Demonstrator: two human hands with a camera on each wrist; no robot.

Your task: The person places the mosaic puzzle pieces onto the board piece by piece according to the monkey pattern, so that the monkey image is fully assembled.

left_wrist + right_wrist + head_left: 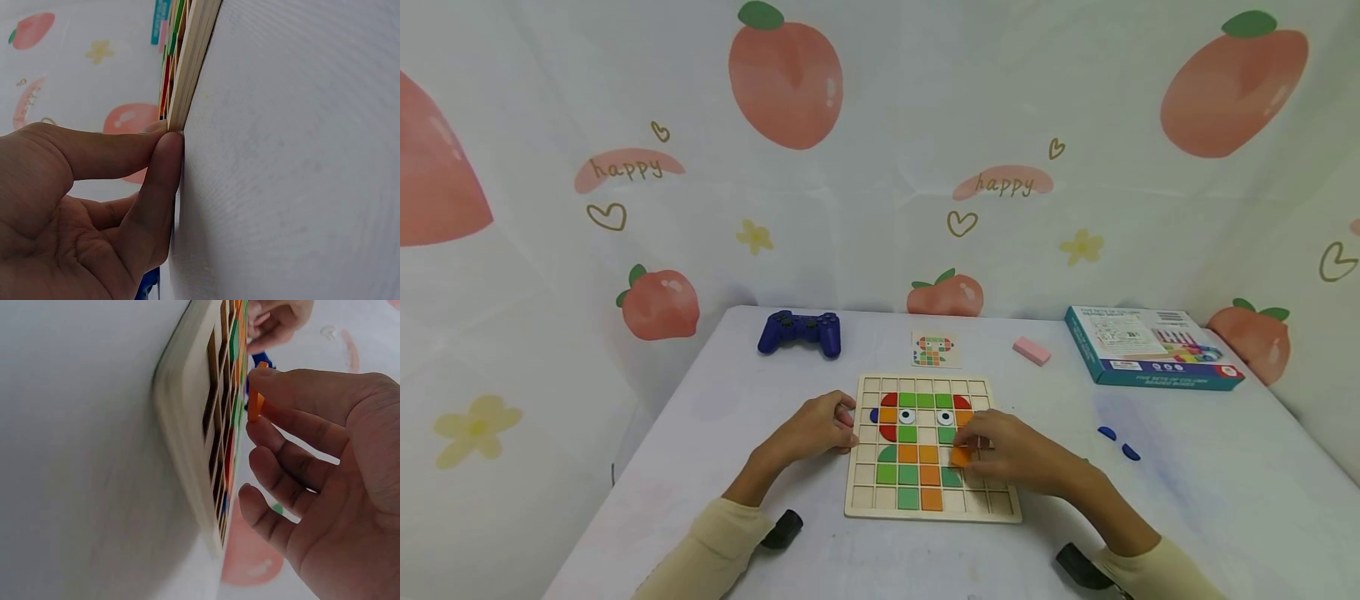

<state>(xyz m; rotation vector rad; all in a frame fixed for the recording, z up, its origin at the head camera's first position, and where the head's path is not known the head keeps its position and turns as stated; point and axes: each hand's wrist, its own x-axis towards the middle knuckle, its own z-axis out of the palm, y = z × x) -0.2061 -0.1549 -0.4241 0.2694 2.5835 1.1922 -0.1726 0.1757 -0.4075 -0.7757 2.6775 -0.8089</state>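
A square wooden grid board (934,517) lies on the table, with green, orange, red and blue tiles and two eye tiles set in its cells. At its left edge my left hand (815,427) pinches the rim between thumb and finger; the left wrist view shows the fingertips at the board's side (195,62). Over the right part of the board, my right hand (1017,448) holds an orange tile (254,403) between thumb and index finger, the other fingers loosely bent. That tile is tilted and close above the cells in the right wrist view.
Behind the board lies a pattern card (953,360) with a similar coloured figure. A blue game controller (800,331) is at the back left, a pink eraser-like block (1032,351) and a flat box (1157,346) at the back right. Two blue half-round pieces (1131,452) lie at right.
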